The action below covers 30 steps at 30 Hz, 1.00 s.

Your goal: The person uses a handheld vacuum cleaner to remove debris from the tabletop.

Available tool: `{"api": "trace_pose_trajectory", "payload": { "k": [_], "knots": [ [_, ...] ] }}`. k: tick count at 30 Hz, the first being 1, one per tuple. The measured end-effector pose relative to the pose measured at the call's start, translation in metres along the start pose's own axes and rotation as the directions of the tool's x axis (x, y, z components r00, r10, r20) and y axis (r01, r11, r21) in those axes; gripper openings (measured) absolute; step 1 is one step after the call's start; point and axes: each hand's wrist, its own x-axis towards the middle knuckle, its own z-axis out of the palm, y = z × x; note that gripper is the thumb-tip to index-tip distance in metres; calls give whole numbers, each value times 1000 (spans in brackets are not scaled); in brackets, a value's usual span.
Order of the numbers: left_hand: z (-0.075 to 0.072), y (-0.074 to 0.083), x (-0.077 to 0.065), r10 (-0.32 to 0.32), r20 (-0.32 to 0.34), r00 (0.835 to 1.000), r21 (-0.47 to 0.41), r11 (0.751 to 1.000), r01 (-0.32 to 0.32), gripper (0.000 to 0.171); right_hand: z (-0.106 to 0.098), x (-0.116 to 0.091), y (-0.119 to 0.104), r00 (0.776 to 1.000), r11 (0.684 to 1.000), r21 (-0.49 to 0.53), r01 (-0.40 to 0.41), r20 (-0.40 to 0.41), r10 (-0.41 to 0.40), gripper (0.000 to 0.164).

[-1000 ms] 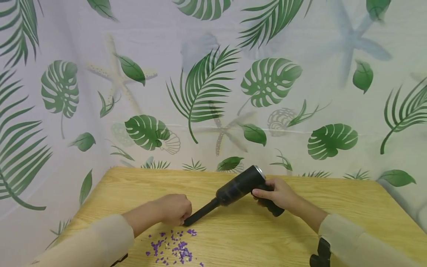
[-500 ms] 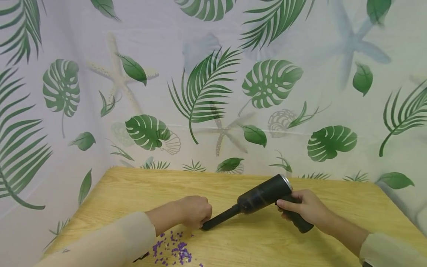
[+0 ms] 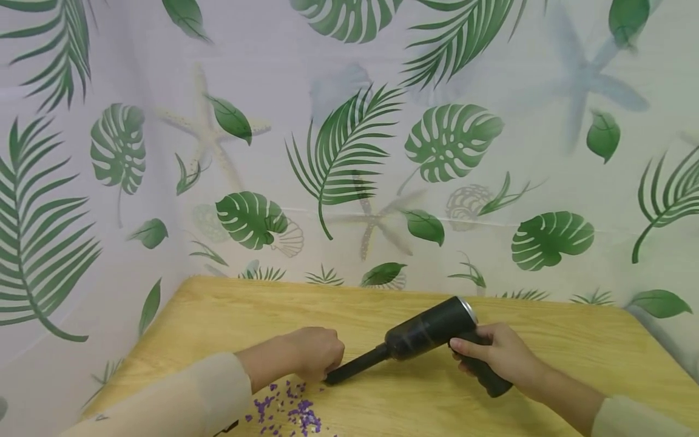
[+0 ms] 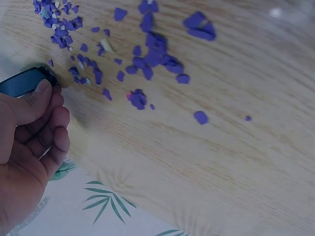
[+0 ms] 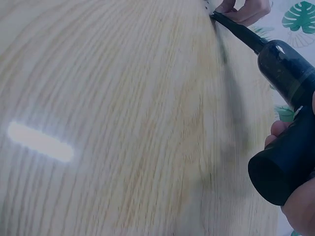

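Note:
In the head view, my right hand [image 3: 505, 355] grips the pistol-style handle of a black handheld vacuum cleaner [image 3: 428, 332], its body slanting down to the left. My left hand [image 3: 318, 352] pinches the tip of its long narrow nozzle [image 3: 357, 365] low over the table. The left wrist view shows the thumb [image 4: 37, 101] on the nozzle end [image 4: 22, 84], fingers curled beneath. Small purple scraps [image 4: 156, 55], mixed with a few pale bits, lie scattered beside the nozzle tip. From the right wrist, the handle's round butt [image 5: 269, 178] shows in front of the curled fingers.
The wooden table [image 3: 262, 306] reaches back to a wall covering [image 3: 349, 243] printed with green leaves and starfish. Another printed wall stands along the left side. Light glares off the tabletop [image 5: 162, 123] in the right wrist view.
Both hands and the vacuum cleaner moved right together, mostly in the first half second, then stayed nearly still. The head view has shifted slightly. The scraps lie much as before.

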Motion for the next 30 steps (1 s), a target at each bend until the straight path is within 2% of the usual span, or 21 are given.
{"api": "trace_pose_trajectory", "payload": {
  "k": [9,14,18,24,30],
  "knots": [
    [1,-13,-11,-6,20,1000,-23,1000,7,41,16,3,-11,1000,999,26,-29,10,28,39],
    [5,-25,-22,-6,16,1000,-42,999,6,37,30,9,-16,999,998,27,-50,-1,50,39],
    [10,-37,-38,-7,17,1000,-86,996,8,36,45,16,-26,998,998,27,-55,-13,55,40],
    [17,-51,-65,19,-15,1000,-157,987,-21,39,69,26,-39,999,998,37,-43,-6,43,41],
    [27,-64,-91,14,-41,999,-179,984,-21,42,97,39,-43,1000,998,59,-24,2,23,38]
  ]
}}
